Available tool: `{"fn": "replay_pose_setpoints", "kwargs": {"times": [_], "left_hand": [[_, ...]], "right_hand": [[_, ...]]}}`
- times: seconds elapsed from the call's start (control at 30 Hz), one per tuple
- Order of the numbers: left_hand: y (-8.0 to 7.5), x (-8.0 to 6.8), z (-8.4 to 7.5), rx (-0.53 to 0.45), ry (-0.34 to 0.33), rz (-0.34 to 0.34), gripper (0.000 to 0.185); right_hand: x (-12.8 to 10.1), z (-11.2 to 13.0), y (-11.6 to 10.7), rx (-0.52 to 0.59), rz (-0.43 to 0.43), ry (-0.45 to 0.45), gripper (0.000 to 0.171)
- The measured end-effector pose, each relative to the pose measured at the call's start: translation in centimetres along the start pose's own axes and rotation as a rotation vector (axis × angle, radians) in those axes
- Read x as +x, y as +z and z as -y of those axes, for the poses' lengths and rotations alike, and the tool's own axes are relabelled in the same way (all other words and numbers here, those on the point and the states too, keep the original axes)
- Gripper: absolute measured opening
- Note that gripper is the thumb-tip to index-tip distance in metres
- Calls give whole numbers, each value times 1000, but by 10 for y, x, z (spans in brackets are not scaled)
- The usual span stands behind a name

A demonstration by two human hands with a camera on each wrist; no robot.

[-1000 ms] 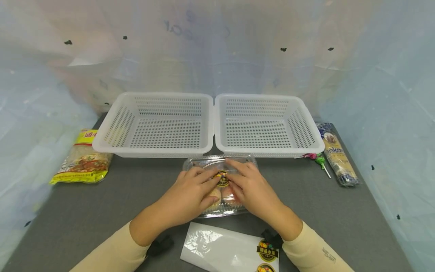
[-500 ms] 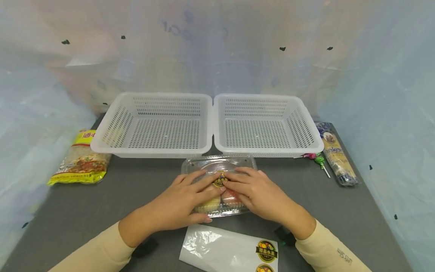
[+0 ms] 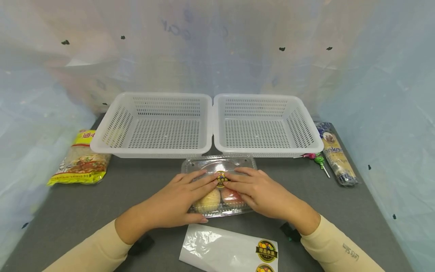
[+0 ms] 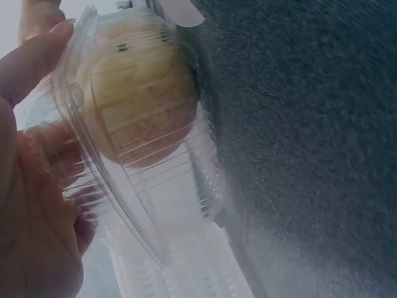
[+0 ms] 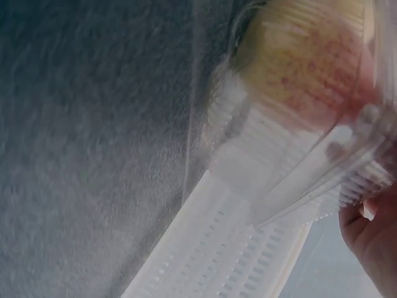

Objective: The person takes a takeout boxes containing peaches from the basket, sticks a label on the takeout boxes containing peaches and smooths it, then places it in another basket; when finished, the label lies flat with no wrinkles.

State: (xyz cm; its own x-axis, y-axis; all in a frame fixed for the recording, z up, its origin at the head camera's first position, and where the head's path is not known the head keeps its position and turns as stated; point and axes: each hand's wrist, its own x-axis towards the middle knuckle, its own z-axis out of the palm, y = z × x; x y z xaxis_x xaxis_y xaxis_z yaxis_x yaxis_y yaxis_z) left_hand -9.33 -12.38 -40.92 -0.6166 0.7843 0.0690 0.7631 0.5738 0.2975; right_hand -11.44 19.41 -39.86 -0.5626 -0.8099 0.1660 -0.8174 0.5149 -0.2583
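Note:
A clear plastic clamshell box (image 3: pixel 217 163) lies closed on the grey table, a round black-and-yellow sticker (image 3: pixel 222 178) on its lid. Through the plastic show a yellowish fruit (image 3: pixel 209 200) and a redder fruit (image 3: pixel 232 197), perhaps peaches or apples. My left hand (image 3: pixel 178 198) rests flat on the lid's left side, its straight fingertips at the sticker and its thumb near the front edge. From the other side, my right hand (image 3: pixel 263 192) lays extended fingers on the lid, also at the sticker. Both wrist views show fruit (image 4: pixel 142 102) close up behind ribbed plastic.
Behind the box stand two white perforated baskets, left (image 3: pixel 153 153) and right (image 3: pixel 268 150). A yellow-edged food bag (image 3: pixel 83 162) lies left; lollipops (image 3: pixel 319 160) and a pasta pack (image 3: pixel 338 158) lie right. In front is a white sticker sheet (image 3: pixel 217 245).
My right fingers have come down from the lid's far part toward the sticker. My left hand has shifted left, its thumb off the fruit area, so more fruit shows. The box stays put.

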Motion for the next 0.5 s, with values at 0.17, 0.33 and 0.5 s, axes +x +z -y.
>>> {"fn": "replay_pose_setpoints", "kwargs": {"times": [0.17, 0.33, 0.5], "left_hand": [[2, 1, 0, 63, 8, -13, 103], [8, 2, -1, 98, 14, -23, 111], [11, 4, 0, 117, 13, -32, 116]], "right_hand": [[1, -3, 0, -11, 3, -6, 44], [2, -3, 0, 32, 6, 21, 45], [5, 0, -1, 64, 25, 48, 50]]}}
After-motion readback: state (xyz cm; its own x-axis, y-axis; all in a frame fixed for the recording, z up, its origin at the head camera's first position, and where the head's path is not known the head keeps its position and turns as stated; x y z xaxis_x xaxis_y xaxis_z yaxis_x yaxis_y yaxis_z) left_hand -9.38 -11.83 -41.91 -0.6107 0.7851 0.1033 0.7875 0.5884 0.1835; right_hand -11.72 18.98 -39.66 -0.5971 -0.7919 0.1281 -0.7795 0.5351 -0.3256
